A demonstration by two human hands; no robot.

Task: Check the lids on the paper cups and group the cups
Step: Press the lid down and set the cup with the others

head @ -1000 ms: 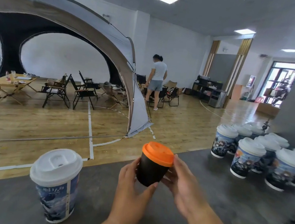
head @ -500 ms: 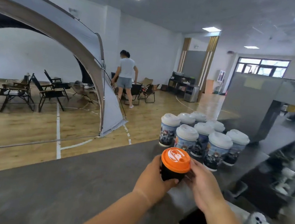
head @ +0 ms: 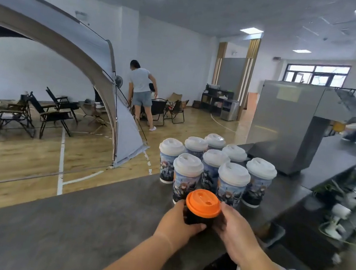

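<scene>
A small black cup with an orange lid [head: 203,203] is between my two hands just above the dark counter [head: 71,229]. My left hand [head: 178,222] grips its body from the left, thumb curled under the front. My right hand [head: 233,230] holds its right side, fingers against the cup below the lid rim. Directly behind it stands a cluster of several printed paper cups with white lids [head: 213,168], upright and close together on the counter.
A large steel machine [head: 290,128] stands on the counter behind the cluster, to the right. A lower work area with small appliances [head: 337,217] lies to the right. Beyond the counter are a tent [head: 74,55], folding chairs and a person [head: 141,94].
Both hands carried the orange-lidded cup rightward along the counter to just in front of the white-lidded cluster. The lone white-lidded cup at the left has left the view.
</scene>
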